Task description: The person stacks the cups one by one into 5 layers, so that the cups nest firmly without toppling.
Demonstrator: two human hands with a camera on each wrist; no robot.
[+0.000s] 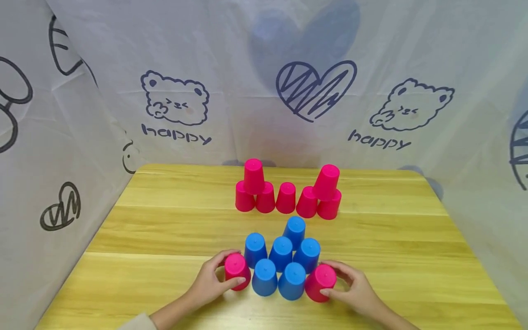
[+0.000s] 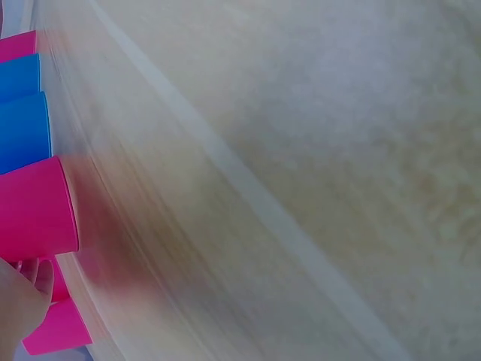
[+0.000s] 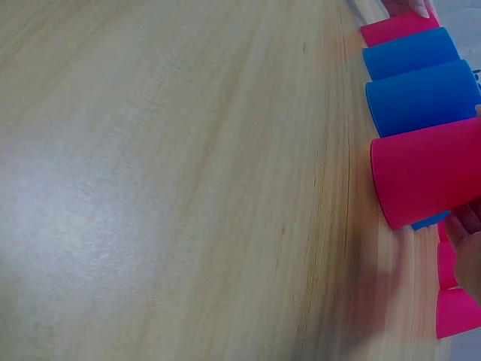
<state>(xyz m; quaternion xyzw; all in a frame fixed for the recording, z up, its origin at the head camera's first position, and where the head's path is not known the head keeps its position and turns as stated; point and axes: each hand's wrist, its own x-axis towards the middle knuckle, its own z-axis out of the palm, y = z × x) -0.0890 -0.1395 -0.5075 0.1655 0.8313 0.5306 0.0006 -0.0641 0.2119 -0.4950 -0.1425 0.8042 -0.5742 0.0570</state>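
Note:
In the head view my left hand [image 1: 212,279] grips an upside-down pink cup [image 1: 237,270], thumb on its near side and fingers round the far side. My right hand [image 1: 354,286] holds a second pink cup [image 1: 320,283] in the same way. Between them stand two upside-down blue cups [image 1: 264,277] [image 1: 292,282], forming one front row with the pink ones. Close behind is a cluster of several more blue cups [image 1: 282,253]. The right wrist view shows the held pink cup [image 3: 428,169] beside the blue cups [image 3: 425,98]; part of the hand [image 3: 470,259] is cut off.
Farther back, a row of several upside-down pink cups [image 1: 285,198] carries one pink cup [image 1: 253,176] on top at the left and another [image 1: 327,182] at the right. A wooden table [image 1: 165,238] bears everything. White cloth [image 1: 243,55] with drawings hangs behind and beside it.

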